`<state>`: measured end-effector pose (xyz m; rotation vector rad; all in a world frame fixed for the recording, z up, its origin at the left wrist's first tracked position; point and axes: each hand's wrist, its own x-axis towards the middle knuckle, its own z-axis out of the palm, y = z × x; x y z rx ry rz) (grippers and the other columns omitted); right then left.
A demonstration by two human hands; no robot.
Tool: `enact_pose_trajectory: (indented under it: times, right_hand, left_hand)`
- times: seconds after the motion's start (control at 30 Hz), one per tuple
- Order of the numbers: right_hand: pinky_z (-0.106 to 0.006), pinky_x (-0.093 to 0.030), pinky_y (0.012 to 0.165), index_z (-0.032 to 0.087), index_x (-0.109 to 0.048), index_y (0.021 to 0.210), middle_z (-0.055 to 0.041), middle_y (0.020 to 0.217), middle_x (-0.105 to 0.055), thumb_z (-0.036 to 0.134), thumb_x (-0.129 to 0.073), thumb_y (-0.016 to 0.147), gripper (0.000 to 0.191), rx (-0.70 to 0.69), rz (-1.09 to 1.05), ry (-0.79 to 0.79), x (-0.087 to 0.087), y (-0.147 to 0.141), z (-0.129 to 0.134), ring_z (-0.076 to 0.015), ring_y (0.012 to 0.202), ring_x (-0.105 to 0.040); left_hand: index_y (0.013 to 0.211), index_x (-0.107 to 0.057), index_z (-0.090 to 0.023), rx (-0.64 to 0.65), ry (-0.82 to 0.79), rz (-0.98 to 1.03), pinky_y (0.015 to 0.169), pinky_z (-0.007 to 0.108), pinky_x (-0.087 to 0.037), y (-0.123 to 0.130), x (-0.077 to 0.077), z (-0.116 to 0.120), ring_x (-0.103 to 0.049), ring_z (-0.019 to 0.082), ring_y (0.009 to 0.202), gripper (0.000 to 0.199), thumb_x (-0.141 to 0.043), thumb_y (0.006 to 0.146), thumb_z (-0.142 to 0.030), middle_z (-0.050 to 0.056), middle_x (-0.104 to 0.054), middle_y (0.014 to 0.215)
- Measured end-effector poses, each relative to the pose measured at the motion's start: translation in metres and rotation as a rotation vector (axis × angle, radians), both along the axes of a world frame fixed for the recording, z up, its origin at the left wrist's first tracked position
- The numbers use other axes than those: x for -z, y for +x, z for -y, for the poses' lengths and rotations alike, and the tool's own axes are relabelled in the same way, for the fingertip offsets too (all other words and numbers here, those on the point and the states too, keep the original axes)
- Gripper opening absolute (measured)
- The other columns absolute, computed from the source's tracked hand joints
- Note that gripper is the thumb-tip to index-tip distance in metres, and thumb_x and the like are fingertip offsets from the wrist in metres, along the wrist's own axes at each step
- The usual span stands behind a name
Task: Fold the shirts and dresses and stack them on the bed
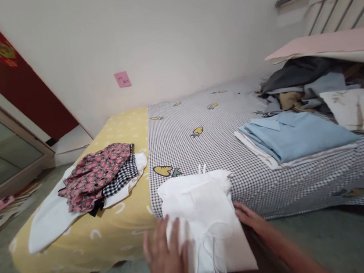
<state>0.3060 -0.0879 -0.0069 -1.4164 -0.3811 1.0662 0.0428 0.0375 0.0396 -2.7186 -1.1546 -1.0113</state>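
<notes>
A white folded garment (208,213) with thin ties lies at the front edge of the bed, its near part reaching out toward me. Two short white straps stick up at its far end, and a looped cord trails over its near part. My left hand (168,253) rests on the garment's left side, fingers spread and slightly blurred. At the opposite edge, my right hand (250,216) touches the cloth with its fingers stretched out; part of that hand is hidden in shadow.
The bed's checked sheet (183,145) meets a yellow cover (123,121) on the left. On the yellow part lies a pile with a pink patterned garment (100,173). A folded light blue shirt (298,135) tops a stack at right, near heaped dark clothes (297,73).
</notes>
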Motion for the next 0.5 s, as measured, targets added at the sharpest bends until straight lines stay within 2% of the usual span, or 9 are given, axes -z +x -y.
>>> enact_pose_trajectory:
  times: [0.07, 0.1, 0.17, 0.2, 0.27, 0.33, 0.4, 0.47, 0.5]
  right_hand:
    - [-0.046, -0.050, 0.096, 0.025, -0.060, 0.113, -0.0095, 0.122, -0.071, 0.059, -0.082, 0.060, 0.067, 0.006, 0.029, 0.072, -0.004, -0.003, -0.013, -0.0303, 0.113, -0.065]
    - [-0.045, -0.052, 0.093, 0.025, -0.060, 0.112, -0.0095, 0.117, -0.072, 0.056, -0.083, 0.059, 0.066, 0.019, 0.016, 0.088, -0.007, -0.005, -0.019, -0.0301, 0.109, -0.067]
    - [-0.039, -0.055, 0.078, 0.025, -0.059, 0.105, -0.0068, 0.102, -0.075, 0.049, -0.082, 0.063, 0.054, 0.026, -0.073, 0.085, -0.012, -0.009, -0.028, -0.0272, 0.094, -0.071]
    - [-0.034, -0.055, 0.068, 0.025, -0.059, 0.101, -0.0044, 0.092, -0.075, 0.047, -0.080, 0.065, 0.047, 0.034, -0.134, 0.072, -0.014, -0.011, -0.031, -0.0245, 0.083, -0.071]
    - [-0.025, -0.045, 0.050, 0.026, -0.058, 0.094, 0.0001, 0.078, -0.073, 0.044, -0.079, 0.068, 0.038, 0.050, -0.255, 0.056, -0.017, -0.015, -0.031, -0.0179, 0.065, -0.067]
    - [-0.021, -0.038, 0.043, 0.026, -0.059, 0.090, 0.0010, 0.073, -0.070, 0.046, -0.077, 0.071, 0.033, 0.036, -0.316, 0.064, -0.015, -0.017, -0.027, -0.0142, 0.057, -0.062]
    - [-0.024, -0.042, 0.044, 0.026, -0.062, 0.090, -0.0016, 0.075, -0.071, 0.056, -0.070, 0.076, 0.034, -0.005, -0.286, 0.093, -0.007, -0.016, -0.023, -0.0163, 0.058, -0.063]
    - [-0.033, -0.052, 0.051, 0.028, -0.067, 0.096, -0.0053, 0.079, -0.073, 0.068, -0.060, 0.079, 0.044, -0.044, -0.168, 0.140, 0.003, -0.015, -0.021, -0.0228, 0.067, -0.069]
    - [-0.038, -0.055, 0.056, 0.029, -0.068, 0.102, -0.0068, 0.084, -0.074, 0.072, -0.054, 0.080, 0.050, -0.068, -0.075, 0.171, 0.007, -0.017, -0.021, -0.0263, 0.074, -0.071]
  left_hand:
    - [0.147, -0.043, -0.028, 0.128, 0.101, -0.112, 0.117, 0.067, -0.023, 0.023, 0.006, 0.031, -0.043, 0.036, 0.140, 0.063, -0.061, 0.087, -0.032, 0.014, -0.053, 0.148]
    - [0.149, -0.041, -0.026, 0.168, 0.125, -0.154, 0.116, 0.067, -0.027, 0.036, 0.013, 0.045, -0.042, 0.037, 0.141, 0.069, -0.064, 0.084, -0.034, 0.014, -0.053, 0.149]
    - [0.147, -0.044, -0.027, 0.197, 0.186, -0.204, 0.110, 0.063, -0.038, 0.062, 0.037, 0.067, -0.048, 0.034, 0.137, 0.067, -0.064, 0.083, -0.032, 0.010, -0.057, 0.146]
    - [0.144, -0.048, -0.027, 0.178, 0.207, -0.212, 0.107, 0.060, -0.043, 0.073, 0.051, 0.073, -0.052, 0.033, 0.134, 0.062, -0.063, 0.085, -0.030, 0.010, -0.059, 0.144]
    - [0.139, -0.054, -0.023, 0.136, 0.202, -0.224, 0.101, 0.059, -0.049, 0.087, 0.080, 0.078, -0.057, 0.032, 0.130, 0.056, -0.063, 0.084, -0.027, 0.012, -0.061, 0.141]
    - [0.132, -0.060, -0.023, 0.140, 0.186, -0.184, 0.099, 0.060, -0.051, 0.092, 0.100, 0.074, -0.061, 0.033, 0.125, 0.049, -0.062, 0.083, -0.024, 0.012, -0.066, 0.134]
    - [0.127, -0.063, -0.027, 0.183, 0.189, -0.071, 0.099, 0.058, -0.052, 0.087, 0.106, 0.063, -0.068, 0.030, 0.114, 0.045, -0.060, 0.083, -0.018, 0.006, -0.075, 0.120]
    - [0.131, -0.060, -0.030, 0.215, 0.147, 0.003, 0.101, 0.054, -0.052, 0.077, 0.097, 0.052, -0.072, 0.025, 0.103, 0.050, -0.054, 0.084, -0.015, 0.002, -0.078, 0.111]
    - [0.137, -0.056, -0.029, 0.223, 0.109, -0.003, 0.102, 0.052, -0.052, 0.072, 0.088, 0.047, -0.072, 0.024, 0.102, 0.055, -0.052, 0.084, -0.014, 0.002, -0.077, 0.113]
